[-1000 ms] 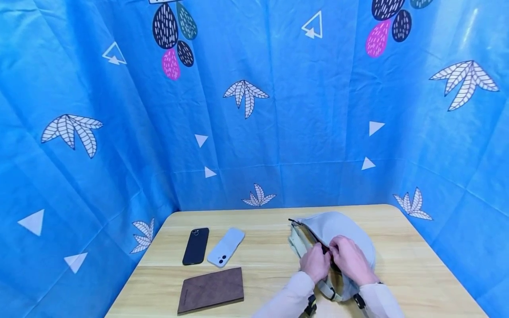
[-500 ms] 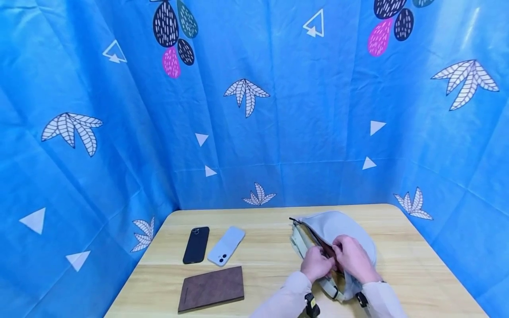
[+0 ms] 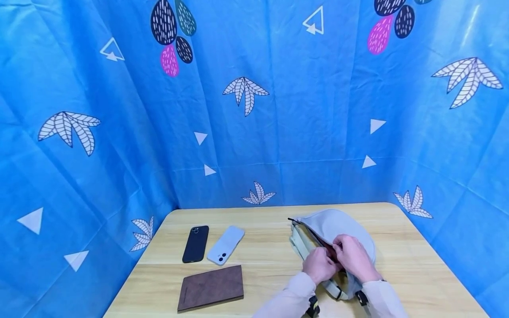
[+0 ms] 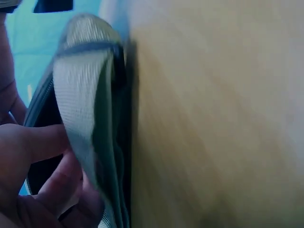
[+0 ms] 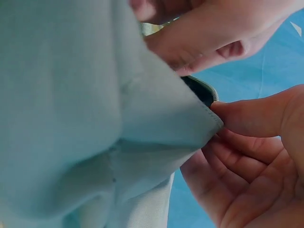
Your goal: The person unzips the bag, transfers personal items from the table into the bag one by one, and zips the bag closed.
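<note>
A light grey sling bag (image 3: pixel 334 225) lies on the table at the right, its zipped mouth apart and a reddish-brown inside showing. My right hand (image 3: pixel 353 258) pinches the fabric at the far side of the mouth; in the right wrist view the thumb (image 5: pixel 251 116) is on one side of the edge and the fingers are beneath. My left hand (image 3: pixel 318 266) grips the near side of the mouth. There, in the left wrist view, its fingers (image 4: pixel 59 180) curl behind the pale webbing strap (image 4: pixel 78 90), with the fingertips hidden.
To the left lie a black phone (image 3: pixel 195 244) and a light blue phone (image 3: pixel 226 245), both back up. Nearer the front is a brown leather-look notebook (image 3: pixel 210 289). Blue patterned cloth (image 3: pixel 258 132) hangs around the wooden table (image 3: pixel 262 225).
My left hand has shifted slightly right and towards me along the bag's mouth, and more of the inside shows. My right hand keeps its hold on the edge.
</note>
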